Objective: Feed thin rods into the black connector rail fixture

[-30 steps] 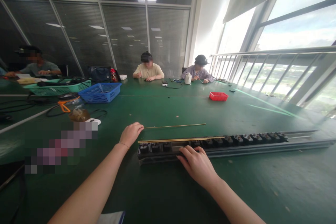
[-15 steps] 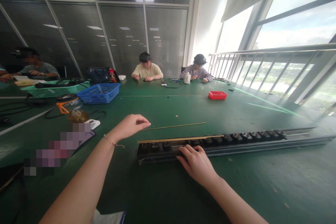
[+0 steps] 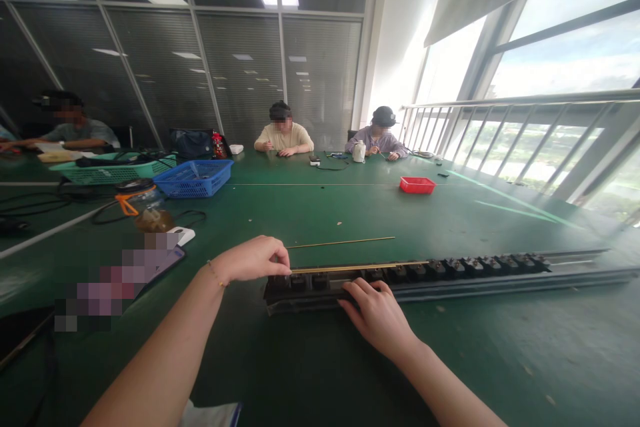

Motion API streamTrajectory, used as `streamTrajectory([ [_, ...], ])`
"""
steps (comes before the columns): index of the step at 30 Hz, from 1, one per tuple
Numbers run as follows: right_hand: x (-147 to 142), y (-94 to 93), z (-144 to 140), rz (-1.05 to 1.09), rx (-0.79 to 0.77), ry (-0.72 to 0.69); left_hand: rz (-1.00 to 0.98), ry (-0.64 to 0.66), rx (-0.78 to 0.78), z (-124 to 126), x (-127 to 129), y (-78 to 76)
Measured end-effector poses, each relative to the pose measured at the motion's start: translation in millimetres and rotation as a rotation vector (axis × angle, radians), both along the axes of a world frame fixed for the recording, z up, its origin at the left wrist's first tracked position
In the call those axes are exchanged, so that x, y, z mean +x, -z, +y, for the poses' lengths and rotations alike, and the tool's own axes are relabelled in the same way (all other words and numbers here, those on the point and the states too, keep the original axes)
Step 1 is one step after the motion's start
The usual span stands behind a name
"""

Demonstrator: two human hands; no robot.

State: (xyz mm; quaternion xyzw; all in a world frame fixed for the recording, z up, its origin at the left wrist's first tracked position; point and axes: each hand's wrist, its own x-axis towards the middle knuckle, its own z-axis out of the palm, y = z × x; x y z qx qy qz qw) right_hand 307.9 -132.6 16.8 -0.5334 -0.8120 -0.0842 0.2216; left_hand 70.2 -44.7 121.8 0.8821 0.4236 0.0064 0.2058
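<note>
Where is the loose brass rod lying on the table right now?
In the head view, the loose brass rod lies on the green table just beyond the long black strip, right of the left hand.

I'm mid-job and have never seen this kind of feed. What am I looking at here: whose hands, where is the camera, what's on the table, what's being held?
There is no machine here: a person works with two bare hands, filmed by a camera on their own head looking forward and down. The left hand pinches the near end of a thin brass strip that lies along a long black socket rail. The right hand rests on the rail's front edge, fingers on it. A second brass strip lies loose on the green table just beyond. Farther off are a blue basket, a green basket and a small red tray. Other people sit at the far side.
</note>
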Motion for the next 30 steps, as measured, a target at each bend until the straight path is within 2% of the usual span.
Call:
streamTrajectory([
  [5, 0, -0.5, 0, -0.004, 0.003, -0.007, -0.059, -0.013, 0.003, 3, -2, 0.2],
  [10, 0, 0.2, 1, 0.001, -0.005, -0.001, -0.151, -0.107, 0.229, 14, -5, 5.0],
  [14, 0, 1.7, 1, 0.011, -0.008, -0.005, -0.106, -0.166, 0.355, 31, -12, 23.9],
  [22, -1, 1.8, 1, 0.015, -0.007, -0.006, 0.034, -0.254, 0.326, 55, -30, 70.0],
  [30, -1, 1.9, 1, 0.006, -0.001, 0.003, 0.040, -0.314, 0.418, 65, -36, 98.9],
])
